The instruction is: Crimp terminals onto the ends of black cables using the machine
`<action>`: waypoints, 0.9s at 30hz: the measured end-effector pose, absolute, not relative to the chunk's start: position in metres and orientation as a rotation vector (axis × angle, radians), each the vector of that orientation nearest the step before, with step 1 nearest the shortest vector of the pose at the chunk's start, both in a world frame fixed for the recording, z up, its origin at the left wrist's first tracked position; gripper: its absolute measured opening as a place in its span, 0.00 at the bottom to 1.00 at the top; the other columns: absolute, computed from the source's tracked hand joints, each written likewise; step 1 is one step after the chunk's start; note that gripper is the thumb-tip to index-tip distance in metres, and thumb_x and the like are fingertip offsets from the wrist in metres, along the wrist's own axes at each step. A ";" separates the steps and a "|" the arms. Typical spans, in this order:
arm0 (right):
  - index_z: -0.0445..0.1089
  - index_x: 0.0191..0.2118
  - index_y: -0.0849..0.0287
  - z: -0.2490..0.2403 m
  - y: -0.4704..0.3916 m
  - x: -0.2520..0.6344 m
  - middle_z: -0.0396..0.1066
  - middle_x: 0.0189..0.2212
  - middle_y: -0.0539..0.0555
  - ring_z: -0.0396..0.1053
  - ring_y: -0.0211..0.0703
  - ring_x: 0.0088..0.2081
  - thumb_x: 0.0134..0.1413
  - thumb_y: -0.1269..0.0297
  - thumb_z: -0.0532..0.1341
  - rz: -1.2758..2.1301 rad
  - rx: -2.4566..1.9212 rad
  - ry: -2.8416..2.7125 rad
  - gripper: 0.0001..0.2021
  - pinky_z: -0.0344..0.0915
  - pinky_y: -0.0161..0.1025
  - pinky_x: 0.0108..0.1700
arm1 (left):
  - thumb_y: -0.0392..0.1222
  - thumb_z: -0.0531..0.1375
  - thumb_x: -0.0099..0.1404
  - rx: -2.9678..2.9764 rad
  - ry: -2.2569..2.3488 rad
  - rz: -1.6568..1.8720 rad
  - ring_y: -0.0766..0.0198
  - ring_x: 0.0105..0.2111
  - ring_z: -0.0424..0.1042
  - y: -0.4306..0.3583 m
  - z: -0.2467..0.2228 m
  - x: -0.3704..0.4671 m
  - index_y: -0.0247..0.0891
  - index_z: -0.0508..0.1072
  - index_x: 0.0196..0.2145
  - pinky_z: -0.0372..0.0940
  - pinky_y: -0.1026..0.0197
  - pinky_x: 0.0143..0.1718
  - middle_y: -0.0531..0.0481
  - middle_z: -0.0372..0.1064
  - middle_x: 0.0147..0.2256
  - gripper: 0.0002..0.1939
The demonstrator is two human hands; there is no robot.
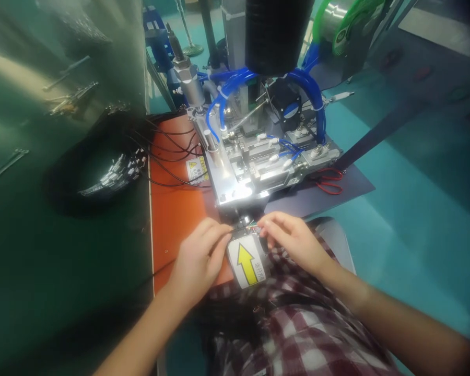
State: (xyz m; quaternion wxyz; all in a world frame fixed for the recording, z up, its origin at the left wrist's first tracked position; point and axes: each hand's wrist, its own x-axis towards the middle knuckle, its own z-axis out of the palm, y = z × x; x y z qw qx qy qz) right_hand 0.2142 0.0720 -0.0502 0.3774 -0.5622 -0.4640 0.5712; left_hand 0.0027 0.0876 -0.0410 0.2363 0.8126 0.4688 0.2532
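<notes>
My left hand (201, 256) is closed in a pinch at the left side of a small dark fixture (241, 233), in front of the metal machine (235, 180). What its fingertips hold is too small to make out. From the right, my right hand (293, 237) pinches thin coloured wires (254, 226) at the fixture's right side. Just below the fingertips lies a white plate with a yellow arrow (247, 262).
Black cables (168, 143) cross the orange board (172, 224) from a dark bundle with shiny connectors (119, 175) on the left. Red-handled scissors (331, 183) lie right of the machine. A green-rimmed wire spool (337, 23) stands at the upper right.
</notes>
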 end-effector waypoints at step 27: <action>0.67 0.28 0.59 -0.061 0.078 0.198 0.62 0.22 0.47 0.57 0.34 0.24 0.54 0.60 0.61 1.387 -1.465 -1.095 0.09 0.56 0.33 0.25 | 0.36 0.56 0.67 2.238 1.354 0.685 0.64 0.36 0.72 0.088 -0.049 0.000 0.39 0.73 0.38 0.67 0.62 0.39 0.50 0.73 0.36 0.06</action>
